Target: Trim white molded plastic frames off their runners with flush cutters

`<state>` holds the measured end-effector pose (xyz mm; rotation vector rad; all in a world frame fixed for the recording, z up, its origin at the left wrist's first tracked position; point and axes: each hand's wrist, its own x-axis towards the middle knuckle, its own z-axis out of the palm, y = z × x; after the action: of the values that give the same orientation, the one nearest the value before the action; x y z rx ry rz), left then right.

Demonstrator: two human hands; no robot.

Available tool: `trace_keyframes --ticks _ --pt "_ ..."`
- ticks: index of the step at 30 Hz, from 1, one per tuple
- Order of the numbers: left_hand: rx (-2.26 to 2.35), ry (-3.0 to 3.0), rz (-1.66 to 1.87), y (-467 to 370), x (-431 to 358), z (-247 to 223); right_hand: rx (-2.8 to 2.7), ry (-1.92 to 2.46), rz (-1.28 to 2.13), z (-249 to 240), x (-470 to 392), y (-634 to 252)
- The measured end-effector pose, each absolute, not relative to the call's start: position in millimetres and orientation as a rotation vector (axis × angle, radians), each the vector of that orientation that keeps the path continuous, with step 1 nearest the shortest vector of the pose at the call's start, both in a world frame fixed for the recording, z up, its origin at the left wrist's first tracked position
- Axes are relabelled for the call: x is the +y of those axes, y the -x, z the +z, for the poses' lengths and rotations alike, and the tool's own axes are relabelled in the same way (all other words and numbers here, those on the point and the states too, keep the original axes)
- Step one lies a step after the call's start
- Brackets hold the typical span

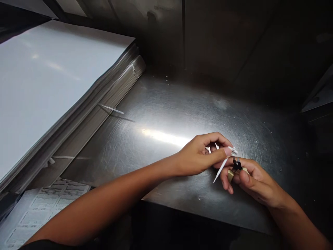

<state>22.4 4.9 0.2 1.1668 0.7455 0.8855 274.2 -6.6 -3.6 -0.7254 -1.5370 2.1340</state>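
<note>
My left hand (197, 154) pinches a thin white strip (221, 171) between thumb and fingers. The strip is looped at its upper end, and its pointed tail hangs down to the left. I cannot make out whether it is cord or a plastic tie. In my right hand (255, 180) is a small pair of cutting pliers (236, 166) with a black head and pale yellow handles. Its jaws point up, close below the looped end of the strip. Both hands are near each other above the front right of the metal table.
A thick stack of large sheets (65, 73) with a white top lies at the left. Another white strip (111, 109) juts from its side. A scratched metal table (156, 111) spreads under my hands. A sheet with printed outlines (47, 208) sits at the lower left.
</note>
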Motion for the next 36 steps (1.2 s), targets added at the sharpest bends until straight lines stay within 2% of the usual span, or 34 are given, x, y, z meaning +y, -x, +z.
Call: trace_keyframes --ticks 9,19,23,30,32,36 --pt "0.867 -1.313 1.023 -21.9 5.3 -6.3 -1.643 0.933 1.903 1.7 -11.8 -272.5" --pt "0.822 -1.187 1.138 -20.7 9.8 -7.0 -1.460 1.193 1.569 -3.5 -8.2 -273.9" --pt "0.749 -1.164 1.164 -18.4 10.5 -3.8 -1.443 1.070 1.634 3.5 -7.4 -272.4" --pt "0.856 -1.041 1.295 -20.7 19.1 -2.9 -1.426 0.500 1.941 30.2 -20.4 -273.3" --pt "0.857 -1.056 1.327 -22.7 20.1 -3.4 -1.514 0.554 1.980 46.1 -28.7 -267.9" --pt "0.892 -1.160 1.367 -23.0 17.9 -0.6 -1.506 0.780 1.837 73.3 -45.8 -254.1"
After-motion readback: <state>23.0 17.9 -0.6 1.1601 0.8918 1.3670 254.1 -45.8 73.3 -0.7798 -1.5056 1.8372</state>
